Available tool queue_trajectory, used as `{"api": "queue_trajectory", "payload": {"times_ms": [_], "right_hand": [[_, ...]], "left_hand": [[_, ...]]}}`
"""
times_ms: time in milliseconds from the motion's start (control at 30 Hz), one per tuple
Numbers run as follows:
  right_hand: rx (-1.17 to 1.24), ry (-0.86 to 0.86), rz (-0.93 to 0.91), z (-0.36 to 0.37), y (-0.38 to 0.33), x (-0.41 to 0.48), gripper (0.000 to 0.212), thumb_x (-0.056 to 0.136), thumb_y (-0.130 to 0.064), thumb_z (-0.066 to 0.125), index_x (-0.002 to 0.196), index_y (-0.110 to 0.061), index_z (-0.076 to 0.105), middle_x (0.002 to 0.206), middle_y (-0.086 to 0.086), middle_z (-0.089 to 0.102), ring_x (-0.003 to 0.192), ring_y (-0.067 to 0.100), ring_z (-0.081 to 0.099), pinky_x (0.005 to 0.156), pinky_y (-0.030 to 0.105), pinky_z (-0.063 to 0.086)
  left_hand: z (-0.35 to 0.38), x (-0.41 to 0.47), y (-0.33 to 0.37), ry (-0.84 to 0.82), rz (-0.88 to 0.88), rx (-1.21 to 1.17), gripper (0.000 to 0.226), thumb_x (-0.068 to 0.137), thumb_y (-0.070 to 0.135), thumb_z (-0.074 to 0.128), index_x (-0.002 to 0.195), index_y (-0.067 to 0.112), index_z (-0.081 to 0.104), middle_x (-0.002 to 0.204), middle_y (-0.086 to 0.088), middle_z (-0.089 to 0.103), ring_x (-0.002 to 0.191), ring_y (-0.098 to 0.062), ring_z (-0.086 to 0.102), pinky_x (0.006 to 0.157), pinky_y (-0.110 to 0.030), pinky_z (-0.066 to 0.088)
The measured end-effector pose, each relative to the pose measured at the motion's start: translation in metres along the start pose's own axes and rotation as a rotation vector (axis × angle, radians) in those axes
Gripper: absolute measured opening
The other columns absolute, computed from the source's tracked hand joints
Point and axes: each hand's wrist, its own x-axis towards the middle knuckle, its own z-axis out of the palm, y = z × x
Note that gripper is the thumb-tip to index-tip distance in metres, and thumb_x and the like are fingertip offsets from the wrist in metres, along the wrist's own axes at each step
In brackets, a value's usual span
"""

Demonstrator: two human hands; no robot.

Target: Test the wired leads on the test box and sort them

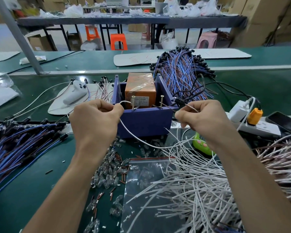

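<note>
Green table (pixel 32 174), pile of loose white wires (pixel 191 190) at near right. Purple test box (pixel 144 121) at centre. Left hand (pixel 94 120) and right hand (pixel 203 118) each pinch a white lead (pixel 133 137) at the box's front rim; its slack loops below.

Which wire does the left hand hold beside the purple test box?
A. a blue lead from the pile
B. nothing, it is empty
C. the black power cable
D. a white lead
D: the left hand pinches a white lead that arcs to the left screw on the test box, while the right hand pinches a socketed lead.
</note>
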Motion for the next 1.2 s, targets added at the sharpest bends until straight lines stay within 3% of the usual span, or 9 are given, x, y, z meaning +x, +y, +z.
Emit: {"api": "queue_trajectory", "payload": {"times_ms": [100,167,267,367,433,767,1033,1200], "right_hand": [[0.057,0.114,0.023,0.001,0.003,0.002,0.017,0.080,-0.013,0.082,0.068,-0.025,0.078,0.055,0.004,0.069,0.054,0.014,0.059,0.062,0.031,0.052],[0.086,0.106,0.033,-0.001,0.003,0.002,0.018,0.080,-0.011,0.082,0.067,-0.023,0.078,0.054,0.004,0.067,0.053,0.015,0.059,0.059,0.026,0.050],[0.105,0.007,0.048,-0.006,-0.001,0.000,0.021,0.079,-0.007,0.080,0.062,-0.018,0.076,0.052,0.007,0.064,0.046,0.014,0.045,0.045,0.017,0.035],[0.097,-0.056,0.055,-0.012,-0.004,-0.001,0.023,0.079,-0.005,0.080,0.060,-0.016,0.074,0.053,0.009,0.062,0.046,0.012,0.041,0.043,0.017,0.031],[0.095,-0.068,0.051,-0.013,-0.006,-0.002,0.022,0.079,-0.005,0.080,0.059,-0.014,0.073,0.054,0.010,0.062,0.047,0.013,0.039,0.044,0.018,0.031],[0.111,-0.109,0.037,-0.011,-0.007,-0.003,0.019,0.079,-0.002,0.079,0.063,-0.007,0.072,0.055,0.011,0.060,0.046,0.012,0.041,0.044,0.016,0.033],[0.134,-0.097,0.020,-0.013,-0.006,-0.001,0.022,0.080,-0.003,0.080,0.060,-0.013,0.073,0.053,0.011,0.061,0.044,0.011,0.040,0.042,0.016,0.033],[0.111,-0.078,0.011,-0.007,-0.002,-0.001,0.016,0.080,-0.004,0.080,0.066,-0.002,0.071,0.054,0.011,0.062,0.044,0.010,0.041,0.044,0.016,0.034]], "left_hand": [[0.000,0.000,-0.001,-0.015,-0.006,-0.027,0.021,0.079,0.030,0.081,0.061,0.025,0.071,0.050,0.016,0.066,0.042,-0.004,0.064,0.043,-0.020,0.052],[-0.001,-0.001,-0.001,-0.026,-0.003,-0.045,0.020,0.080,0.029,0.080,0.062,0.023,0.072,0.050,0.014,0.066,0.040,-0.002,0.063,0.040,-0.014,0.047],[0.000,-0.001,-0.001,-0.032,0.004,-0.046,0.020,0.080,0.029,0.080,0.062,0.023,0.073,0.049,0.014,0.066,0.040,-0.001,0.063,0.040,-0.010,0.043],[0.000,0.001,-0.002,-0.029,-0.001,-0.039,0.020,0.078,0.031,0.081,0.062,0.024,0.073,0.050,0.014,0.066,0.041,-0.003,0.064,0.042,-0.017,0.049],[-0.001,0.002,-0.003,-0.030,-0.002,-0.031,0.020,0.077,0.033,0.081,0.061,0.025,0.073,0.051,0.015,0.067,0.044,-0.005,0.065,0.044,-0.021,0.053],[0.001,0.000,0.001,-0.043,-0.008,-0.041,0.023,0.080,0.026,0.082,0.061,0.023,0.071,0.047,0.015,0.065,0.038,0.002,0.060,0.038,-0.007,0.039],[0.002,-0.001,0.001,-0.039,-0.013,-0.054,0.020,0.081,0.028,0.082,0.064,0.024,0.073,0.050,0.016,0.066,0.042,0.000,0.065,0.041,-0.009,0.044],[0.002,0.000,0.001,-0.029,-0.012,-0.047,0.019,0.081,0.027,0.080,0.064,0.023,0.073,0.050,0.014,0.067,0.043,-0.001,0.065,0.041,-0.011,0.045]]}}
